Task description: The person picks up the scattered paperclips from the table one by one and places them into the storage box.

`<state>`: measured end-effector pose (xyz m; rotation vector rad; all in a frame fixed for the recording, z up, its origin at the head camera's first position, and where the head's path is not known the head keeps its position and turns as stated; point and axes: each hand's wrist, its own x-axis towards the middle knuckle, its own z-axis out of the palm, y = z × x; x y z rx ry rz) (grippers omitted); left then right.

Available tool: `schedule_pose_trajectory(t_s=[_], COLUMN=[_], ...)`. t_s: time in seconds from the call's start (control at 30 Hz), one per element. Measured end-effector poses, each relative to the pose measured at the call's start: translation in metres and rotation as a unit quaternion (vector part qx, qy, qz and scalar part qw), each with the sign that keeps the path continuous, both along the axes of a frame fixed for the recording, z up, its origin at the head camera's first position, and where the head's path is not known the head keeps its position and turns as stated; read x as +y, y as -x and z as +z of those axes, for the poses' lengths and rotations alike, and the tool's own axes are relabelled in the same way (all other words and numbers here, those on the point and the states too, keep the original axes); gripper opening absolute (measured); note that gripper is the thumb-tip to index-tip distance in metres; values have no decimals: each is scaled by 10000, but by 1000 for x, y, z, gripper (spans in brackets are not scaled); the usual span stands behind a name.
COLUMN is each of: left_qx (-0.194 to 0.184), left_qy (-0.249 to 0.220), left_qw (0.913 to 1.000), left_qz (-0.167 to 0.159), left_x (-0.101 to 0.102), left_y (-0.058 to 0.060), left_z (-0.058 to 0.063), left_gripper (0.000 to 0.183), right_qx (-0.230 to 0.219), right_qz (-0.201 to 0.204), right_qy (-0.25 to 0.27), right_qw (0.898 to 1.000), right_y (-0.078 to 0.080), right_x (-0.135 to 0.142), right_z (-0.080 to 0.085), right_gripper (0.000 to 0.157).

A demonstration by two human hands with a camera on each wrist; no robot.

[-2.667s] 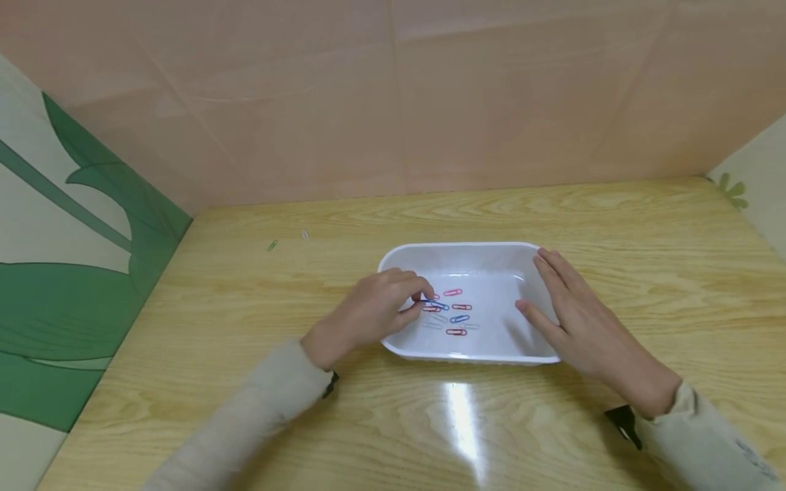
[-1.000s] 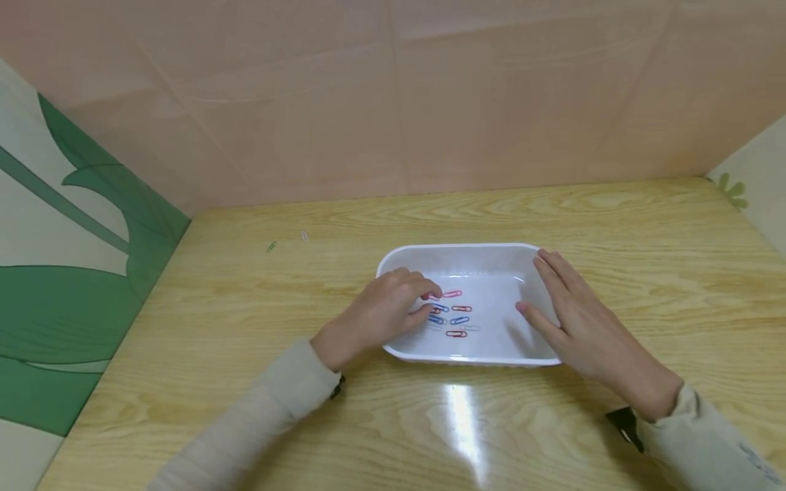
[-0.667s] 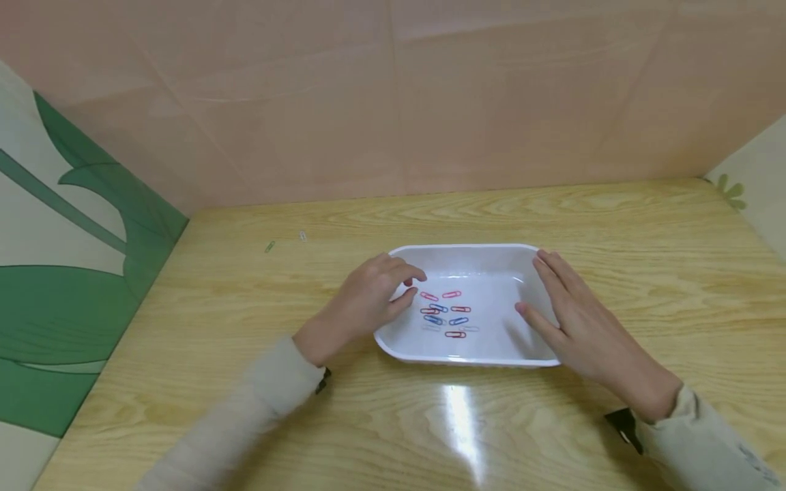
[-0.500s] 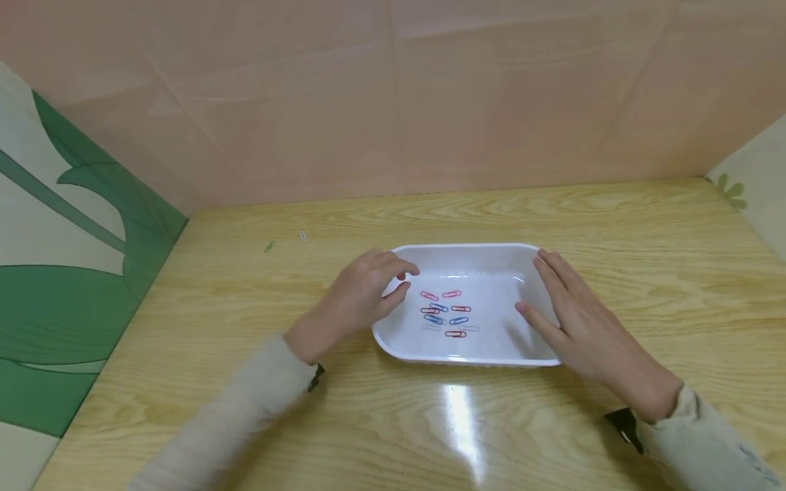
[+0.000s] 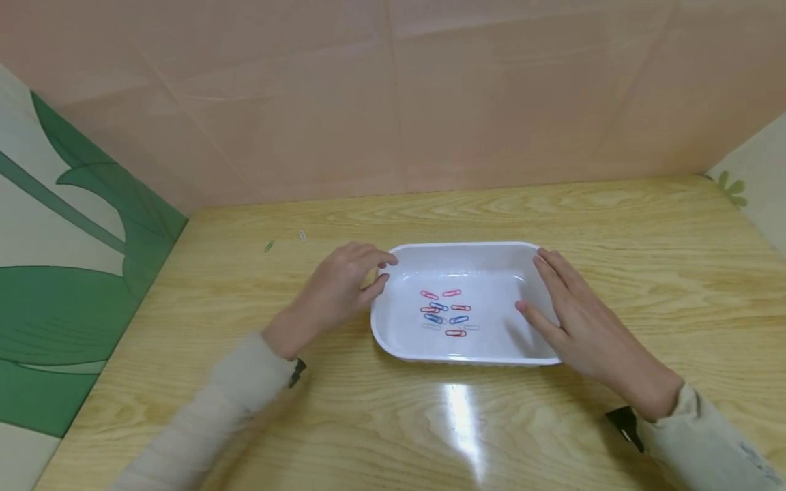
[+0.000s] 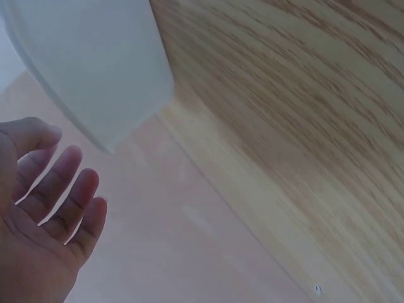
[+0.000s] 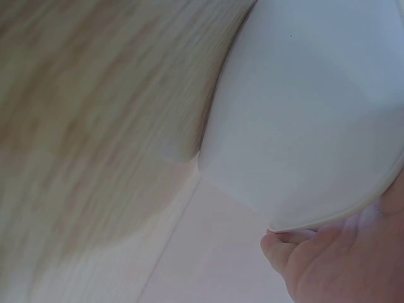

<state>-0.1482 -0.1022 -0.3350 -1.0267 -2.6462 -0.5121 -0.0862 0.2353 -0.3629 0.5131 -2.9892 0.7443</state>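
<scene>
Several paper clips in red, pink, blue and white lie on the floor of a white plastic tray, mostly toward its left half. My left hand is at the tray's upper left corner, thumb and index finger apart and nothing between them. In the left wrist view, the left hand has loosely bent fingers beside the tray wall. My right hand rests on the tray's right rim with fingers fairly straight and the thumb over the inside. The right wrist view shows the right hand against the rim.
On the wooden table, left of the tray, lie a green paper clip and a pale paper clip. A pinkish backdrop rises behind the table. A panel with green leaf shapes borders the left side.
My left hand first pinches a blue paper clip over the tray, then lets go of it among the others. It has since drawn back up and left to the rim. My right hand stays put.
</scene>
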Motion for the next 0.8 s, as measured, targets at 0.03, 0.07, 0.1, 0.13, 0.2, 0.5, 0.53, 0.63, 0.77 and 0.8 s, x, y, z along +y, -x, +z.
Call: schedule_pose_trajectory(t_s=[0.03, 0.07, 0.1, 0.13, 0.2, 0.5, 0.53, 0.63, 0.77, 0.8], left_qx=[-10, -23, -23, -34, -59, -64, -60, -65, -191, -218], left_qy=[-30, -64, -96, -128, -169, -116, -106, -38, 100, 120], left_qw=[10000, 10000, 9999, 9999, 9998, 9993, 9992, 9989, 9973, 9968], left_qz=[22, 52, 61, 77, 129, 352, 378, 472, 704, 755], left_x=[-2, -4, -6, -8, -12, -33, -36, -44, -55, -58], left_y=[0, 1, 1, 2, 3, 13, 14, 17, 21, 22], left_z=[0, 1, 1, 1, 1, -7, -7, -9, -10, -10], left_gripper=[22, 22, 22, 22, 22, 25, 26, 26, 28, 28], right_qx=[-23, -37, -56, -76, -110, -183, -169, -117, -91, -93], right_qz=[-5, -8, -12, -17, -26, -55, -53, -43, -47, -51], right_qy=[-7, -17, -32, -43, -57, -63, -66, -54, -55, -59], right_qw=[10000, 10000, 10000, 10000, 9999, 9998, 9998, 9999, 9999, 9999], right_y=[0, 0, 0, -1, -1, 0, 0, 0, 0, 0], right_x=[0, 0, 0, 1, 1, 1, 1, 1, 0, 0], right_z=[0, 0, 0, 0, 1, 0, 0, 0, -1, -1], right_gripper=[78, 78, 78, 78, 78, 78, 78, 78, 78, 78])
